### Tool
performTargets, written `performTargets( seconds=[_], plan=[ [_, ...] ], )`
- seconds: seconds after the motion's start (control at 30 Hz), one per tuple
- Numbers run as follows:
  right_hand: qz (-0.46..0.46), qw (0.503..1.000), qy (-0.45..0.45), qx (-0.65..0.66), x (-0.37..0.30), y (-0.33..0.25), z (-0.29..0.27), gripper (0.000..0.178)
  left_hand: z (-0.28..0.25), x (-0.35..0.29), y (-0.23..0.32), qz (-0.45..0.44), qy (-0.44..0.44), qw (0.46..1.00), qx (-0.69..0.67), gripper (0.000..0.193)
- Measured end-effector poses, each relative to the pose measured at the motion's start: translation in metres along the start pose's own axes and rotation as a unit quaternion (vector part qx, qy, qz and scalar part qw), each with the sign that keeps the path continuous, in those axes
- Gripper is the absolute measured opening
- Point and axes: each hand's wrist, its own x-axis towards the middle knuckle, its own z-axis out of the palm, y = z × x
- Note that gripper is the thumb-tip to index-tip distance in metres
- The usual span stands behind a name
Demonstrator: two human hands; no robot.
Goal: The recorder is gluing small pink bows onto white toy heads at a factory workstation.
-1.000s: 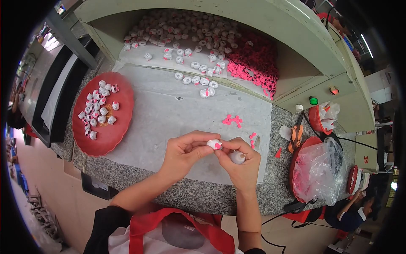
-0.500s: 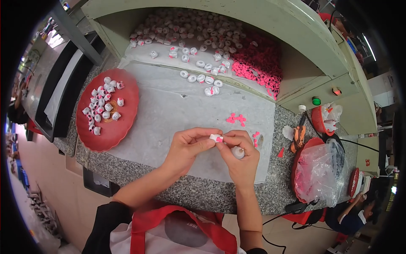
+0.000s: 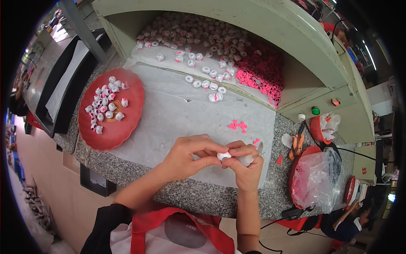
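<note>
Between the fingertips of both hands is a small white ring-shaped piece point(image 3: 223, 156), its grey opening partly turned toward me. My left hand point(image 3: 189, 157) pinches it from the left, with thumb and forefinger on its edge. My right hand point(image 3: 246, 171) grips its other side with thumb and fingers. Tucked in that same hand is a small translucent white bottle point(image 3: 245, 160) with a thin tip pointing up to the right. Just beyond the hands, small pink pieces point(image 3: 238, 125) lie on the white paper sheet point(image 3: 163, 101).
On the left, a red scalloped plate point(image 3: 111, 137) holds several finished-looking white-and-pink pieces. A pale green shelf point(image 3: 296, 42) at the back contains heaps of white rings point(image 3: 198, 31) and pink parts point(image 3: 260, 78). Clear plastic bags point(image 3: 319, 178) cover a red dish on the right.
My hands have come slightly nearer, and the white piece has turned: its pink patch faced me before, while a grey opening shows now. The bottle has tilted. The whole view has shifted a little.
</note>
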Motion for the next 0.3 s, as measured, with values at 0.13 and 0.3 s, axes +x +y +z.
performTargets(
  seconds=[0.13,0.3],
  plan=[
    [0.057,0.991,-0.017,0.119,0.002,0.007,0.000,0.020,0.003,-0.004,-0.003,0.067,0.033,0.991,0.108,0.027],
    [0.094,0.986,-0.008,0.138,0.003,0.011,0.007,0.020,0.004,-0.007,0.001,0.008,0.068,0.997,0.044,0.027]
  ],
)
